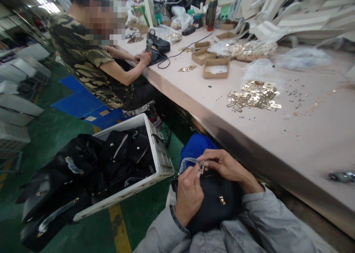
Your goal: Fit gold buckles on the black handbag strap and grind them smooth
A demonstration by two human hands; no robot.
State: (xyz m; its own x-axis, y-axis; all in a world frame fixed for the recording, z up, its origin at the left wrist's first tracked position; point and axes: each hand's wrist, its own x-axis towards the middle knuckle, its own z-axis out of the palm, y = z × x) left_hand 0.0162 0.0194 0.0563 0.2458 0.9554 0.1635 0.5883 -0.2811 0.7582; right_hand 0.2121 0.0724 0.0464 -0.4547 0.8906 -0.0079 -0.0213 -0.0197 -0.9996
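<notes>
A black handbag (205,212) rests on my lap, with a gold turn-lock clasp (222,200) on its front. Above it, a small gold rectangular metal plate (201,167) is pinched between the fingertips of my left hand (190,194) and my right hand (229,168). Both hands are closed on the plate and nearly touch each other. Clear plastic wrap (186,163) shows just behind my left fingers, apparently around the bag's handle. My fingers and forearms hide part of the bag.
A white crate (163,168) full of black bags (91,164) stands at my left. On the table (177,86) lie a pile of gold plates (255,95), small cardboard boxes (216,68) and plastic bags of parts. A person in a camouflage shirt (80,49) handles a black bag (159,43) further along.
</notes>
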